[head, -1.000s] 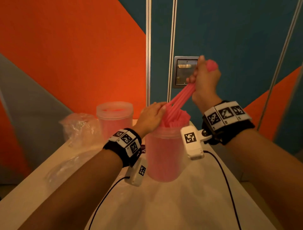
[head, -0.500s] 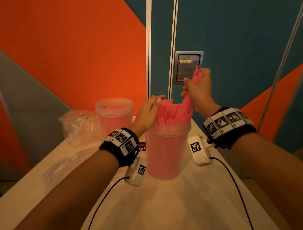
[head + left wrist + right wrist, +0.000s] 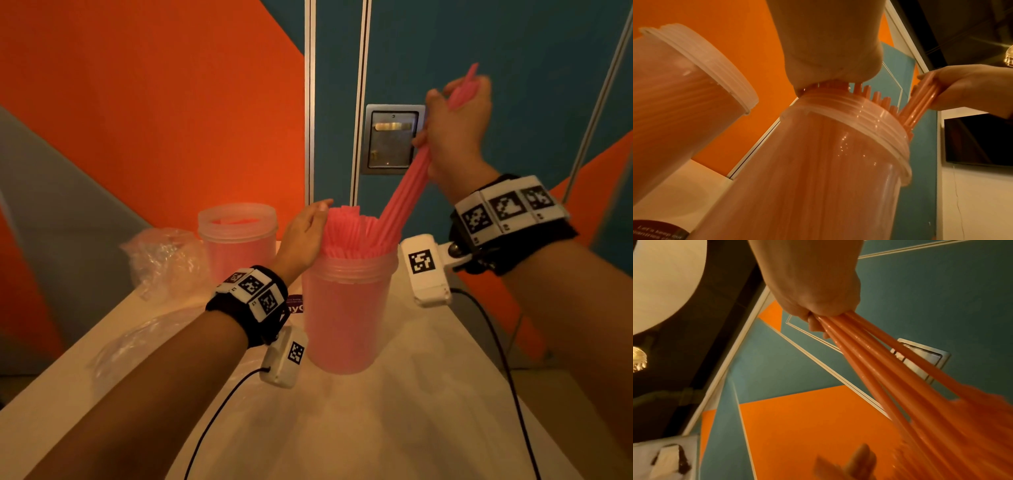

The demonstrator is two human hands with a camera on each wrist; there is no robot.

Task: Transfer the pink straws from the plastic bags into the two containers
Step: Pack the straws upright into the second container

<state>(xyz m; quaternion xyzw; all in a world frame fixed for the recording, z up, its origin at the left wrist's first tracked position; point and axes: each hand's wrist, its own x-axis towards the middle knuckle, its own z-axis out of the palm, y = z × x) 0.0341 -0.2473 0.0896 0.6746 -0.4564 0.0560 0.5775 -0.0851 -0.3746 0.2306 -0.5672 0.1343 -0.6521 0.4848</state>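
A clear plastic container stands mid-table, packed with upright pink straws. My left hand lies flat against the left side of the straw tops, fingers straight. My right hand is raised above and right of the container and grips a bundle of pink straws. The bundle slants down, its lower ends inside the container's mouth. A second container holding pink straws stands behind and to the left.
Crumpled clear plastic bags lie on the white table left of the far container, another flat bag nearer me. A metal wall plate sits behind my right hand. The table's right edge drops off near my right forearm.
My right hand has risen and moved right, drawing the straw bundle partly back up out of the container. My left hand stays against the straw tops.
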